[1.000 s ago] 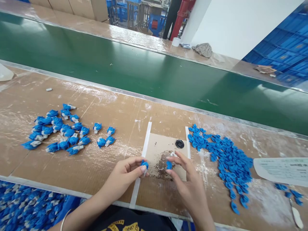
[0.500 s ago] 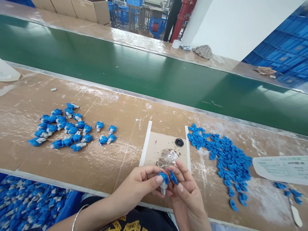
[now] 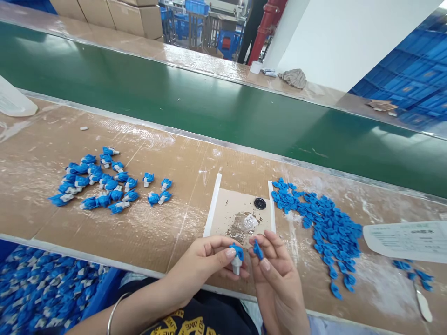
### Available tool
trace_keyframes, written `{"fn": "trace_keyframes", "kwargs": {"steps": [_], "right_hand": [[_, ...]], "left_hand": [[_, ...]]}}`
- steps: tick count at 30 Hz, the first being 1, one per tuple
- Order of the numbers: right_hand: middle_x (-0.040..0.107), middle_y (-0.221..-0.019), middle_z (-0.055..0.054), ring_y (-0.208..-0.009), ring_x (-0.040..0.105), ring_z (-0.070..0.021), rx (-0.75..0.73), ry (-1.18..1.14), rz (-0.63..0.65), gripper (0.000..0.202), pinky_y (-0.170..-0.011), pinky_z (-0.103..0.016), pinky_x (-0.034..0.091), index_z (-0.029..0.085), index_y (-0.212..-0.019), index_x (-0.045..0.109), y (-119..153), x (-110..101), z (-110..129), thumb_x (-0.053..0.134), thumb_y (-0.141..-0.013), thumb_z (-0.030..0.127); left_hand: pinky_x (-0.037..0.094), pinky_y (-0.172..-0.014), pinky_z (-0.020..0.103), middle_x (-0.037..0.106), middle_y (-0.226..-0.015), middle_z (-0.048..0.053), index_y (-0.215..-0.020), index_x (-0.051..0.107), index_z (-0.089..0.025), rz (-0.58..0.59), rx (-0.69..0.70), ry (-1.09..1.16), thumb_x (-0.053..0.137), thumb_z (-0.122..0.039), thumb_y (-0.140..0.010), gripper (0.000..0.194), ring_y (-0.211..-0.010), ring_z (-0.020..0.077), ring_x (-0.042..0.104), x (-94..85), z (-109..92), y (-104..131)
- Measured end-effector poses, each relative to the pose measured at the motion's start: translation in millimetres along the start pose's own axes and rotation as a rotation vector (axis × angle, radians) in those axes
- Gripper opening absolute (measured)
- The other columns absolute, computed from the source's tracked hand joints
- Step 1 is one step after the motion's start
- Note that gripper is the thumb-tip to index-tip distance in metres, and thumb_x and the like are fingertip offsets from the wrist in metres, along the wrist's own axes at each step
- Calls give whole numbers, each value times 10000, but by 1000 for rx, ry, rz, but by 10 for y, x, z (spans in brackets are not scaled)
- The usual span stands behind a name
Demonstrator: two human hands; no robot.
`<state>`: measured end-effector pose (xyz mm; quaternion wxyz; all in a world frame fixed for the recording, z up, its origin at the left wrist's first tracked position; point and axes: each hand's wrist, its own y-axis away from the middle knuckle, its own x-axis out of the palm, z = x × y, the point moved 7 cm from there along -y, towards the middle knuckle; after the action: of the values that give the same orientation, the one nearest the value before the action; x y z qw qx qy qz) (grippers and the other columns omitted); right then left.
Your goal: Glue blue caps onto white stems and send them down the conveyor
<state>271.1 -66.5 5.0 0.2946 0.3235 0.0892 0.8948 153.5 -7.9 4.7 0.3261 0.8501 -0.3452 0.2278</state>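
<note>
Between thumb and fingers, my left hand pinches a small blue-and-grey plastic part, its grey end pointing down. A flat blue plastic piece is pinched in my right hand, a short gap away from the other part. Just beyond my hands lies a beige card with a clear wet-looking patch, a small clear piece and a black round cap. To the right spreads a heap of flat blue pieces. Several blue-and-grey parts lie to the left.
A blue bin full of blue-and-grey parts stands at the lower left. White bottles lie at the right and far left. A white-handled tool rests at the lower right. Behind the table runs a green conveyor belt.
My right hand has drawn a little to the right, widening the gap between the flat blue piece and the blue-and-grey part. The view has shifted slightly.
</note>
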Motion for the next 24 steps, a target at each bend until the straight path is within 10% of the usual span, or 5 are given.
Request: {"fn": "trace_keyframes", "kwargs": {"steps": [13,21,24], "right_hand": [[705,-1077,-39,-960,676,-193,-167,305,109,453,-820,-319,584,291,-1155,630,8,17,-80,818,-747,234],[683,-1124,-30,-1084,613,-254,-599,814,163,328,-953,-441,493,334,-1162,653,244,293,-68,696,-841,283],[651,-1227,-41,-1171,578,-298,-743,983,122,397,-997,-489,458,346,-1238,616,224,-66,217,699,-849,349]], "left_hand": [[537,-767,234,721,-960,85,-1065,732,-162,-42,11,11,754,-406,-819,347,-831,131,659,-21,-28,-10],[525,-739,248,737,-808,64,-907,693,-136,-69,-55,-102,853,-346,-672,353,-741,144,693,-176,58,-52],[550,-733,272,745,-823,70,-916,665,-151,-172,25,-263,818,-356,-694,339,-772,179,714,-399,-15,30]]}}
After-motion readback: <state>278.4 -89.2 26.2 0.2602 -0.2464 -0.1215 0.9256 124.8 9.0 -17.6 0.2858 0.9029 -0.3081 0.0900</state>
